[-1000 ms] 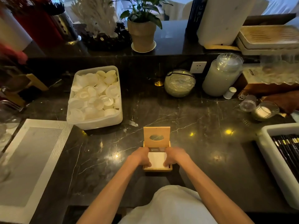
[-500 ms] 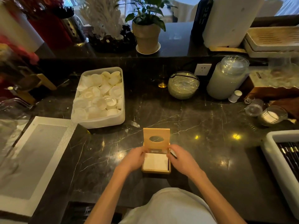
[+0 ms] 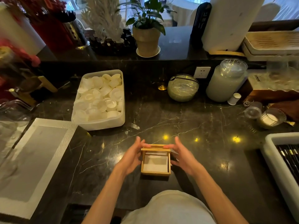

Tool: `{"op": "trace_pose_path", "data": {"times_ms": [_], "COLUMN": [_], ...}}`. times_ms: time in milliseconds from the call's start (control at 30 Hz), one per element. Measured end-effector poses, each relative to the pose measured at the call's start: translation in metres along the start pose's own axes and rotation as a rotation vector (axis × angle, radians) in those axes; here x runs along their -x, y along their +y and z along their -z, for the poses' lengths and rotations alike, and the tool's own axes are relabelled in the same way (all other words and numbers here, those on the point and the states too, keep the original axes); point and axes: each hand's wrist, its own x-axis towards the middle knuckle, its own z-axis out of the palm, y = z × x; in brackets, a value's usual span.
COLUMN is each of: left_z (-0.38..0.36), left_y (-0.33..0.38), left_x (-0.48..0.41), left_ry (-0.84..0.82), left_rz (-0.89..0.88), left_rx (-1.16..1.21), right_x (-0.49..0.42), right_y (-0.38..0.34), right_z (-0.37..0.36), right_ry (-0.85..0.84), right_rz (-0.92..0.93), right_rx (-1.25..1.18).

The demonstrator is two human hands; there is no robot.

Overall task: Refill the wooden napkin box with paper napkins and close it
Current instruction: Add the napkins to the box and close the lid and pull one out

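Wooden napkin box sits on the dark marble tabletop, directly between both hands, close to the person's torso. Lid hinged at the far edge, tipped partway down over the box, not shut. White paper napkins visible inside, filling the compartment.

Left hand flanks the box's left side, fingers loosely spread, fingertips touching the lid's far left corner. Right hand mirrors it on the right side, fingers spread, tips on the lid's far right corner. Neither hand wraps around anything; light contact only.

Around: white plastic tub of small white lids, beyond the left hand and to its left. Grey placemat well left of the left hand. Glass bowl and big cloudy jar far beyond the right hand. Small glass cup and white bin of dark utensils out to the right of the right hand. Potted plant on the raised ledge behind. Tabletop right next to the box is bare.
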Motion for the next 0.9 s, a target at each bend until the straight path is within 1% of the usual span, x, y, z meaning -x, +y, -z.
{"op": "trace_pose_path", "data": {"times_ms": [67, 133, 167, 233, 267, 333, 367, 400, 433, 500, 567, 767, 900], "left_z": [0.001, 0.005, 0.004, 0.001, 0.0, -0.003, -0.005, -0.006, -0.006, -0.004, -0.003, -0.006, -0.005], "left_y": [-0.012, -0.025, -0.03, -0.038, -0.043, -0.049, -0.052, -0.055, -0.057, -0.063, -0.066, -0.068, -0.071], "left_x": [0.003, 0.005, 0.006, 0.007, 0.006, 0.006, 0.007, 0.008, 0.009, 0.009, 0.009, 0.012, 0.01], "left_ry": [0.013, 0.021, 0.033, 0.069, 0.091, 0.134, 0.151, 0.162, 0.169, 0.177, 0.183, 0.229, 0.225], "left_rz": [-0.059, -0.09, -0.094, -0.106, -0.116, -0.143, -0.163, -0.185, -0.198, -0.211, -0.21, -0.187, -0.192], "left_rx": [-0.015, -0.009, -0.063, -0.186, -0.227, -0.257, -0.27, -0.28, -0.295, -0.321, -0.336, -0.304, -0.282], "right_x": [0.0, -0.002, -0.001, -0.002, -0.003, -0.004, -0.004, -0.004, -0.005, -0.009, -0.012, -0.014, -0.011], "right_y": [0.007, 0.02, 0.023, 0.028, 0.031, 0.03, 0.028, 0.025, 0.024, 0.023, 0.023, 0.022, 0.02], "right_z": [0.0, 0.001, -0.001, -0.004, -0.006, -0.014, -0.021, -0.029, -0.038, -0.053, -0.06, -0.075, -0.08], "right_ry": [0.105, 0.157, 0.187, 0.267, 0.316, 0.394, 0.418, 0.431, 0.412, 0.319, 0.253, 0.213, 0.233], "right_rz": [0.123, 0.199, 0.216, 0.271, 0.355, 0.622, 0.704, 0.736, 0.703, 0.556, 0.442, 0.321, 0.302], "right_rx": [0.183, 0.329, 0.432, 0.735, 0.9, 1.179, 1.245, 1.303, 1.369, 1.508, 1.573, 1.728, 1.712]}}
